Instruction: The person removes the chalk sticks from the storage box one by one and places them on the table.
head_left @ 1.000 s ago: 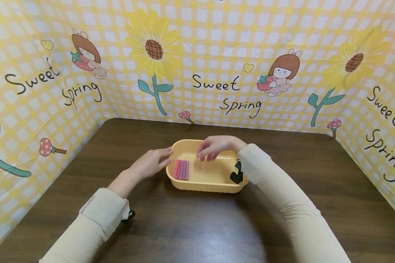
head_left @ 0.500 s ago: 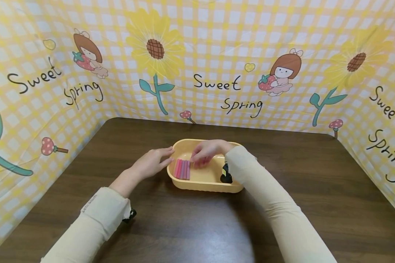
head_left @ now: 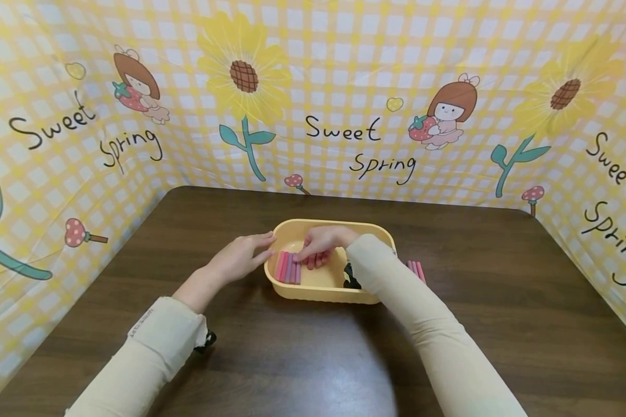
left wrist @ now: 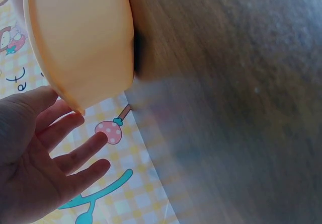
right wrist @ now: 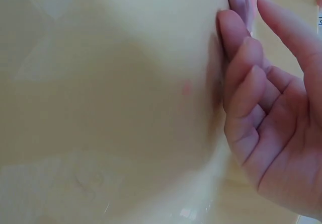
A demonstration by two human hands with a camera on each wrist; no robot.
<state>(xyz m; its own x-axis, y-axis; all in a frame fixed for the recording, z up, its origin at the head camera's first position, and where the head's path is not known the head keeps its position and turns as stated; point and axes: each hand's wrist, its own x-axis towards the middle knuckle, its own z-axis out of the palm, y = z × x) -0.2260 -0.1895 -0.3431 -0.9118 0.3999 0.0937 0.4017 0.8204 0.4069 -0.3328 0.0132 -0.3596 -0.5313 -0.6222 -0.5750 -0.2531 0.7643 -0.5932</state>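
Both hands look loosely unclenched, with pink sticks outside the tray (head view only).

I have the left arm reaching up from the lower left of the head view, its pale sleeve folded back and its wrist bare. My left grip sits left of centre, pointing right; the left wrist view shows its fingers relaxed and slightly spread. My right arm slants in from the lower right, also sleeved. The right grip is near mid-frame, pointing left, its fingers loosely bent; in the right wrist view its thumb stands apart.
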